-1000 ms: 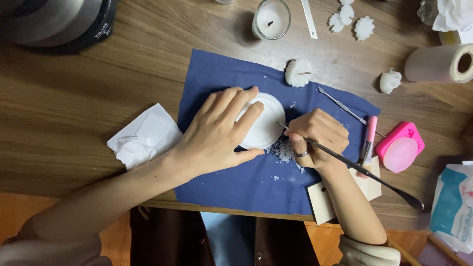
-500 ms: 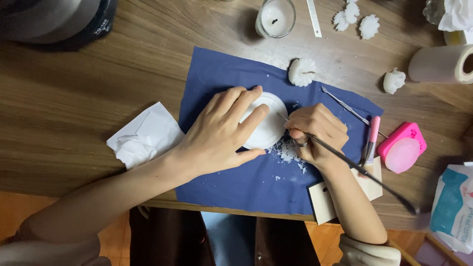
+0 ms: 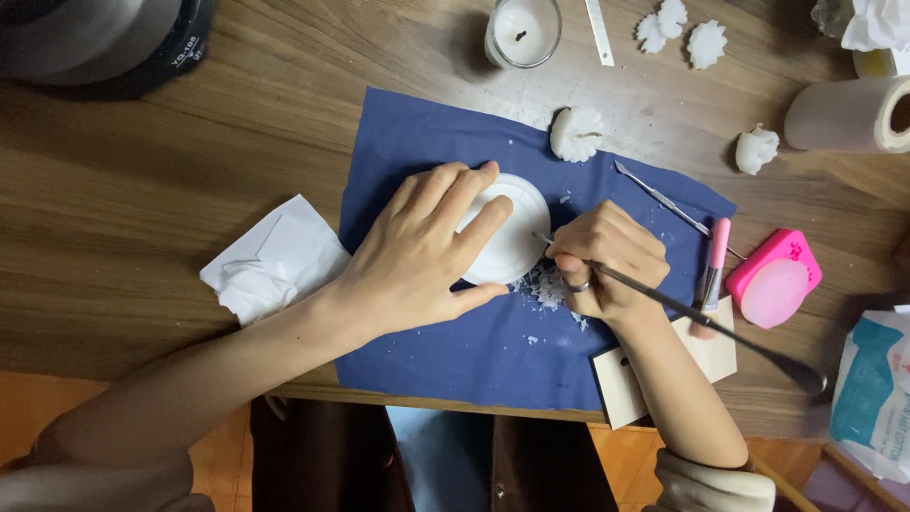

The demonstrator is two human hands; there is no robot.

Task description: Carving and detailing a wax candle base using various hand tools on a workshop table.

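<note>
Right now my left hand (image 3: 427,251) is spread flat over a round white wax disc (image 3: 517,237), fingers fanned across its top and the thumb hooked under its near edge, pinning it to the blue cloth (image 3: 417,152) in the middle of the desk (image 3: 142,190). My right hand (image 3: 607,261) is closed in a pen grip around a long thin metal carving tool (image 3: 701,318), whose tip meets the disc's right rim, with a small heap of white shavings (image 3: 545,284) just beside it. I judge the disc to be light and stiff but brittle at the edge, and likely waxy and slick, so it wants broad downward pressure from flat fingers rather than a pinch at the rim; the cloth under it should help against sliding. The tool looks rigid and slim, best held close to the working end, as it is. Nearby lie a carved white wax flower (image 3: 576,133), a glass candle (image 3: 521,28), a pink-handled tool (image 3: 713,261) and crumpled white paper (image 3: 270,261).
</note>
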